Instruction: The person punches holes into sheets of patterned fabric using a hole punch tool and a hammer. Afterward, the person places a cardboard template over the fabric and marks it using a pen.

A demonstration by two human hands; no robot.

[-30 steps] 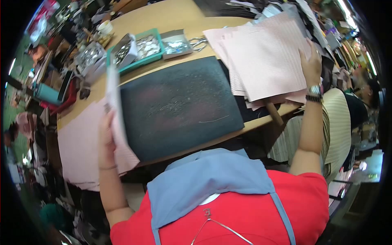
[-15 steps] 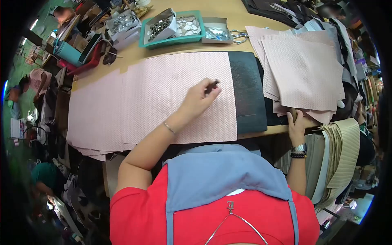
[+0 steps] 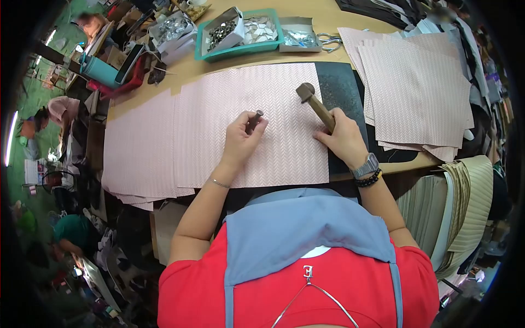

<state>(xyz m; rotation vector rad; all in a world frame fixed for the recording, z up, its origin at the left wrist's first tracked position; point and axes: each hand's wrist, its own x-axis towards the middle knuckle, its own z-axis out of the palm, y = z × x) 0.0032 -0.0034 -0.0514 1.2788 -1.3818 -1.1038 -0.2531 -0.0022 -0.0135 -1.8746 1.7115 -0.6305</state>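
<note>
Pink sheet stack (image 3: 139,147) at left on the surface (image 3: 306,13). Teal tray (image 3: 240,53) far, left of centre. Left hand (image 3: 243,139): fingers closed around a short dark rod (image 3: 256,117), over the textured pink sheet (image 3: 290,158) at centre. That sheet covers most of a dark mat (image 3: 340,90). Right hand (image 3: 347,141): fingers wrapped on the hammer (image 3: 318,108) handle, head toward far left, over the sheet's right part. Second pink stack (image 3: 415,90) at right.

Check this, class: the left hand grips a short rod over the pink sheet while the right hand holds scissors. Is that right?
Not quite: the head view shows the right hand holding a hammer. The left hand does grip a short rod over the pink sheet.
</note>
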